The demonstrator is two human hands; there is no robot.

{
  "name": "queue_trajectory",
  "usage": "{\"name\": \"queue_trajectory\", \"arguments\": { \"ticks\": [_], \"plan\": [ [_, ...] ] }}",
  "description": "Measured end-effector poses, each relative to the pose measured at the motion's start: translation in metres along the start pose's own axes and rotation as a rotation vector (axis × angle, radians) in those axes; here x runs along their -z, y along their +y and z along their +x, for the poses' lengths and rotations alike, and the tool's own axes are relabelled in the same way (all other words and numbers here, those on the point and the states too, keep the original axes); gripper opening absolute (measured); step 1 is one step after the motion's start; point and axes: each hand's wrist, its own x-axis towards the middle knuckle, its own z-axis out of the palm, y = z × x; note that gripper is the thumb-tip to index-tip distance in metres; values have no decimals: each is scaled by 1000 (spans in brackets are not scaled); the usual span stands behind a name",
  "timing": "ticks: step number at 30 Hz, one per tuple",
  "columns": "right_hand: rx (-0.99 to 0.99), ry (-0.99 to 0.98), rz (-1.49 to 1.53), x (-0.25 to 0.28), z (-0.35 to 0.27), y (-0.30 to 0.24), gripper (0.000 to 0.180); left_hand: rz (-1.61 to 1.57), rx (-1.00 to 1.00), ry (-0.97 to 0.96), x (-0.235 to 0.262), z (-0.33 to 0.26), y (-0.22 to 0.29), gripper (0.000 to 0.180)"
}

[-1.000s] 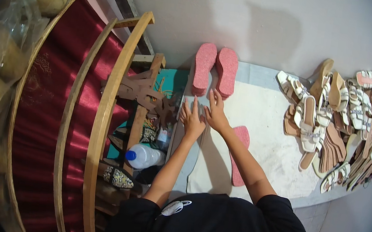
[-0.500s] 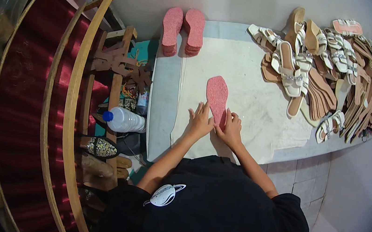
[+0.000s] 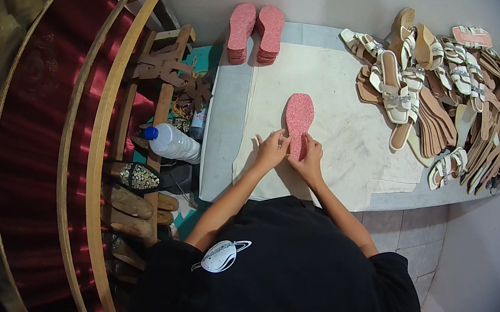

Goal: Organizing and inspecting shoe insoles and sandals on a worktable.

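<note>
A pink glittery shoe sole (image 3: 298, 119) lies flat on the white cloth (image 3: 342, 130) that covers the table, toe end pointing away from me. My left hand (image 3: 271, 149) grips its near end from the left, and my right hand (image 3: 309, 159) grips the same end from the right. Both hands have their fingers curled onto the heel end, which they partly hide. Two stacks of similar pink soles (image 3: 256, 30) stand at the table's far edge.
A heap of white strappy sandals and tan soles (image 3: 459, 101) fills the right side of the table. On my left stand a wooden rack with shoes (image 3: 131, 197), a plastic bottle with a blue cap (image 3: 169, 142) and a red curtain (image 3: 32, 127).
A second ago both hands were at the pink stacks at the far edge. They have since drawn back toward me with one sole, which now lies on the cloth in front of me.
</note>
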Motion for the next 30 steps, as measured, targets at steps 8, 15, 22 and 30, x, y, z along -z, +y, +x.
{"name": "queue_trajectory", "arguments": {
  "ticks": [8, 15, 22, 30],
  "plan": [
    [181, -28, 41, 22, -5, -32, 79, -51, 68, 72, 18, -6, 17, 37],
    [643, -138, -303, 55, -20, -44, 58, -568, 107, 29, 40, 8, 14, 31],
    [786, -225, -557, 70, 7, -11, 43, -422, 28, -12, 51, 13, 14, 27],
    [530, -81, -625, 69, 39, -18, 47, -389, 17, -26, 57, 14, 6, 30]
  ]
}}
